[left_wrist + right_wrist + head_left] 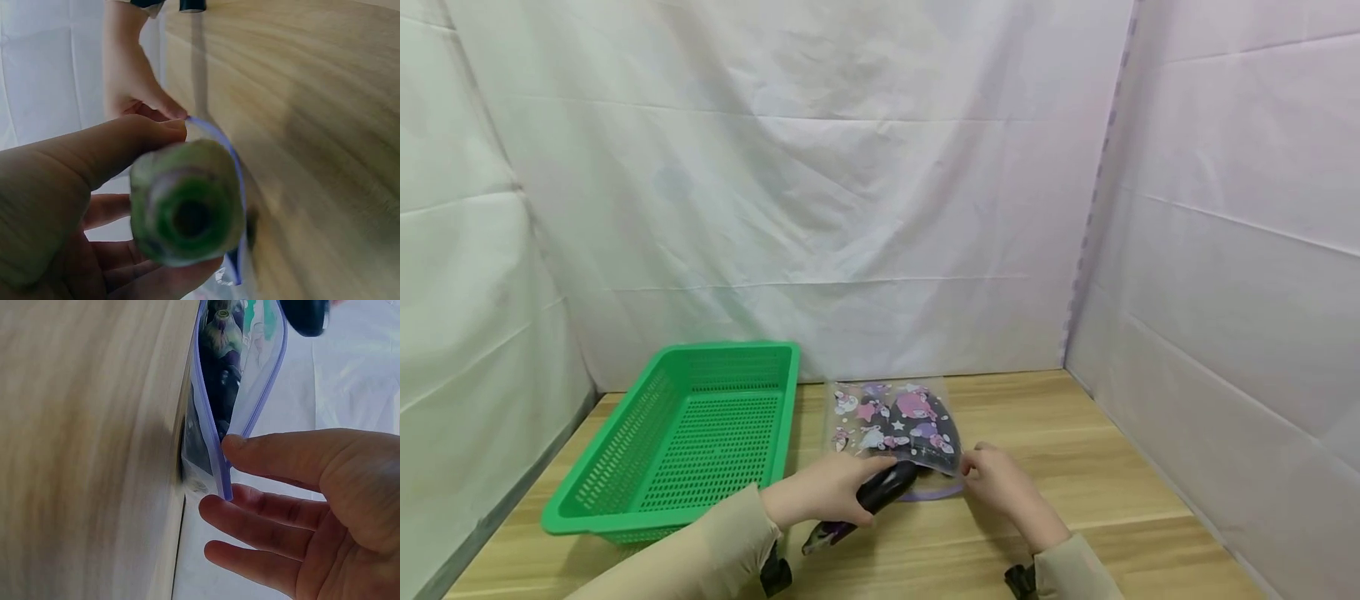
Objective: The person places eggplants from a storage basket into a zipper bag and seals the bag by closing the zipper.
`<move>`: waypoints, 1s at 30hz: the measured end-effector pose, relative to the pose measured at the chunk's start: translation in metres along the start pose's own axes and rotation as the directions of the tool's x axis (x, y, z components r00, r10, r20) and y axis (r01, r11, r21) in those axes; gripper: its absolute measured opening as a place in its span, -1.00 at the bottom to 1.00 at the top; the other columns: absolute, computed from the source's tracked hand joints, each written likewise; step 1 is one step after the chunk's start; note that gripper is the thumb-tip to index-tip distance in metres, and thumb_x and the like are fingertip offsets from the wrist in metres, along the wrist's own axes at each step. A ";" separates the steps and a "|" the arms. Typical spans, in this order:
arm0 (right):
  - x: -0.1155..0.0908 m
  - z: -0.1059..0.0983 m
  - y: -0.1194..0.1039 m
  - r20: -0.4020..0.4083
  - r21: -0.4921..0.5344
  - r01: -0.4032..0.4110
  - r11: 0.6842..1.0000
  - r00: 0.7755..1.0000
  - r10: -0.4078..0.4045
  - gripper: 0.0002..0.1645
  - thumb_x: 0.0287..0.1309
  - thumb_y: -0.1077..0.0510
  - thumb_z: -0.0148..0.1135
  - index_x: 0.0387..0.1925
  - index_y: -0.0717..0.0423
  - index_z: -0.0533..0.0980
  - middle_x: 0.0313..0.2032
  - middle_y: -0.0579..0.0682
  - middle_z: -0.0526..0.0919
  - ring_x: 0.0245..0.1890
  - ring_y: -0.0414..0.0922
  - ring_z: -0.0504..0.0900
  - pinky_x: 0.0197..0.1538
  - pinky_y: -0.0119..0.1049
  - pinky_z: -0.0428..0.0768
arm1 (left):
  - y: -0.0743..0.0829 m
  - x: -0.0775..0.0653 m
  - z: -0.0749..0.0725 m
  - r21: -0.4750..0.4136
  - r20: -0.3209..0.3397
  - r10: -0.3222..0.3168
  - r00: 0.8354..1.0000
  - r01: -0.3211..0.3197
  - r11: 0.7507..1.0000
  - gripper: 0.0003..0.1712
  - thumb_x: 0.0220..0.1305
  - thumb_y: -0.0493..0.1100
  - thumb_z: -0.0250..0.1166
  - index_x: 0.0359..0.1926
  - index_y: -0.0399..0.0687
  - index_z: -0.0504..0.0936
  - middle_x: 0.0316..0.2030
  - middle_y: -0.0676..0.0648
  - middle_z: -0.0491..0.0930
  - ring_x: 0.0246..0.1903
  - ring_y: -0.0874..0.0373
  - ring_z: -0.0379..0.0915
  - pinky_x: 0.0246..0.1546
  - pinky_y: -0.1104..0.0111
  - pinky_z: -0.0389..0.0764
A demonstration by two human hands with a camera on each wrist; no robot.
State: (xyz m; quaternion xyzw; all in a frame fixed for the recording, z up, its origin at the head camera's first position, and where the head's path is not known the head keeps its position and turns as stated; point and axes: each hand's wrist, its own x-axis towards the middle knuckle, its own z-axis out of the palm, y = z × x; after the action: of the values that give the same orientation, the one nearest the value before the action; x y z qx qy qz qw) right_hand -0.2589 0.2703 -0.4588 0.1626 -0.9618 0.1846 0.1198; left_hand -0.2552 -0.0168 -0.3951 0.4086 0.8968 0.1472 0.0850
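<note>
My left hand point(820, 490) grips a dark purple eggplant point(887, 485), which lies at a slant with its far end at the bag's mouth. Its green stem end faces the camera in the left wrist view. A clear zip bag point(867, 414) printed with pink and purple cartoon figures lies flat behind it. My right hand point(1000, 482) pinches the right corner of the bag's purple zip rim point(269, 387) between thumb and fingers. The mouth gapes in the right wrist view, and dark eggplants point(220, 375) show inside, one with its stem end outward.
A green perforated plastic basket point(786, 400) stands at the left of the wooden table point(1097, 475). White cloth sheets point(880, 183) hang behind the table and along both sides.
</note>
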 end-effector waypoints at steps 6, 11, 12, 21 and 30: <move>0.001 -0.001 -0.002 -0.011 -0.011 0.006 1.000 1.000 -0.006 -0.78 -0.16 0.40 0.34 -0.61 0.00 0.58 -0.51 -0.12 0.47 -0.48 -0.19 0.48 -0.32 -0.22 0.56 | -0.003 0.003 0.009 0.051 -0.001 -0.004 1.000 0.004 0.999 -0.06 -0.06 0.03 0.51 0.38 0.02 0.37 -0.42 0.16 0.57 -0.61 0.31 0.24 -0.51 0.41 0.35; 0.002 -0.001 -0.004 -0.012 -0.012 0.001 1.000 1.000 -0.001 -0.80 -0.15 0.39 0.37 -0.61 0.04 0.60 -0.51 -0.13 0.47 -0.47 -0.19 0.50 -0.31 -0.23 0.57 | -0.003 0.003 0.014 0.077 -0.017 -0.013 1.000 0.014 0.997 -0.06 -0.09 0.06 0.53 0.36 0.03 0.39 -0.06 -0.01 0.64 -0.44 0.28 0.40 -0.40 0.37 0.46; 0.001 -0.002 -0.004 -0.015 -0.011 0.005 1.000 1.000 -0.005 -0.81 -0.15 0.39 0.37 -0.61 0.04 0.61 -0.51 -0.13 0.47 -0.47 -0.19 0.50 -0.32 -0.23 0.57 | -0.003 0.003 0.015 0.079 -0.022 -0.013 1.000 0.014 0.997 -0.06 -0.09 0.06 0.53 0.36 0.03 0.40 -0.08 0.00 0.64 -0.45 0.29 0.40 -0.40 0.37 0.46; 0.000 -0.002 -0.003 -0.022 -0.021 0.008 1.000 1.000 -0.008 -0.82 -0.12 0.37 0.39 -0.60 0.04 0.63 -0.50 -0.15 0.47 -0.47 -0.20 0.51 -0.32 -0.25 0.58 | -0.003 0.001 0.017 0.049 -0.029 -0.046 0.999 0.048 0.998 -0.06 -0.10 0.00 0.52 0.35 -0.05 0.40 -0.60 0.21 0.41 -0.68 0.30 0.17 -0.55 0.41 0.36; 0.000 -0.001 -0.002 -0.006 -0.011 0.003 1.000 1.000 -0.003 -0.81 -0.13 0.38 0.39 -0.59 0.03 0.62 -0.51 -0.16 0.45 -0.48 -0.21 0.50 -0.33 -0.29 0.57 | 0.000 -0.001 0.017 0.123 -0.082 -0.048 0.995 0.058 0.991 -0.09 -0.16 0.00 0.55 0.29 -0.09 0.46 -0.32 0.04 0.67 -0.54 0.28 0.39 -0.36 0.29 0.53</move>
State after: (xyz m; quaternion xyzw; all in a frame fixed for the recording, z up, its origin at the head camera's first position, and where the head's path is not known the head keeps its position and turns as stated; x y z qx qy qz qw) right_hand -0.2577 0.2686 -0.4573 0.1628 -0.9623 0.1795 0.1238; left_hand -0.2502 -0.0138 -0.4107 0.3830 0.9174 0.1045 0.0278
